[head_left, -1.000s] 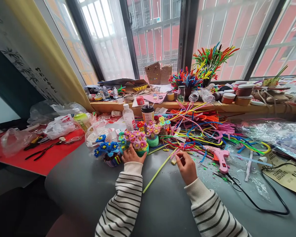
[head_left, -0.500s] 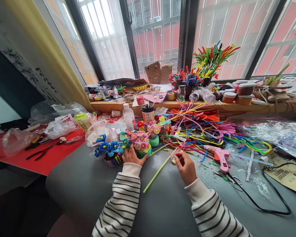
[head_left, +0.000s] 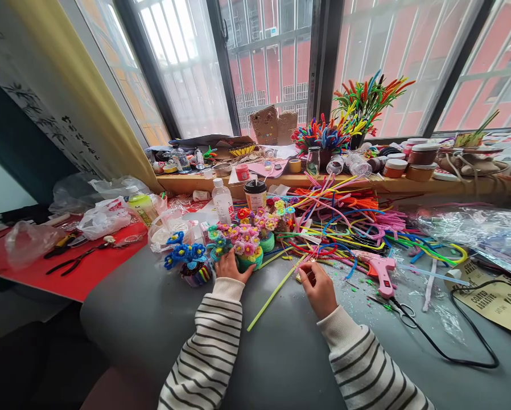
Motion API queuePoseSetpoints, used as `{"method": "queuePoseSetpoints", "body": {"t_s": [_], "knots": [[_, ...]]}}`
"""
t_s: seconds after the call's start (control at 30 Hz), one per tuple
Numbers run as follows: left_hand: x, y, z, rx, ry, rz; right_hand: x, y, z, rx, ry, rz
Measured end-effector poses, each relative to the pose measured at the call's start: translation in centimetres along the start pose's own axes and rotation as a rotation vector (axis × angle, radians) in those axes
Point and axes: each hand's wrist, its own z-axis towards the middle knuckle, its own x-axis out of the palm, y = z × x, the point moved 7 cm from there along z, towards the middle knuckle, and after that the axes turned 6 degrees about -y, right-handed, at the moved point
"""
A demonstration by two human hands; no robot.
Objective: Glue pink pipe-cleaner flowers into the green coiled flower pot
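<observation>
My left hand (head_left: pixel 231 266) is wrapped round the near left side of a small green pot (head_left: pixel 251 259) with pink pipe-cleaner flowers (head_left: pixel 243 238). Just left of it stands a striped pot (head_left: pixel 197 274) with blue flowers (head_left: pixel 186 252). My right hand (head_left: pixel 318 288) is pinched closed above the grey table, near the upper end of a yellow-green pipe cleaner (head_left: pixel 270 299). What its fingertips hold, if anything, is too small to make out. More flower pots stand behind the pink one.
A pink glue gun (head_left: pixel 382 272) with a black cord and scissors (head_left: pixel 406 314) lie at the right. Behind is a heap of coloured pipe cleaners (head_left: pixel 345 210). A bottle (head_left: pixel 222 202) and a cup (head_left: pixel 255 195) stand behind the flowers. Pliers (head_left: pixel 78 259) lie on the red surface.
My left hand and the green pot have shifted slightly to the right, widening the gap to the blue-flowered pot. My right hand has hardly moved and stays pinched.
</observation>
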Motion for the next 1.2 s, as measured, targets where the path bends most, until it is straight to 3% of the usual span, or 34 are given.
{"method": "queuePoseSetpoints", "body": {"t_s": [0.43,0.63,0.8,0.87,0.97,1.1,1.2], "knots": [[0.1,0.8,-0.2,0.036,-0.048,-0.134,0.2,-0.1,0.1,-0.001,0.025,0.004],[-4.1,0.7,-0.7,0.168,-0.308,-0.355,0.4,0.1,0.0,-0.006,0.031,0.014],[-6.2,-3.2,2.2,0.379,-0.403,-0.304,0.4,0.3,0.0,-0.012,0.044,0.024],[-5.5,-5.0,3.8,0.444,-0.369,-0.245,0.3,0.3,0.0,-0.015,0.045,0.022],[-3.0,-5.5,5.8,0.355,-0.284,-0.177,0.2,0.4,0.0,-0.022,0.044,0.011],[-0.5,-5.0,6.0,0.315,-0.256,-0.154,0.3,0.5,0.1,-0.035,0.051,-0.008],[0.1,-4.6,5.8,0.315,-0.235,-0.145,0.4,0.5,0.1,-0.037,0.061,-0.021]]}}
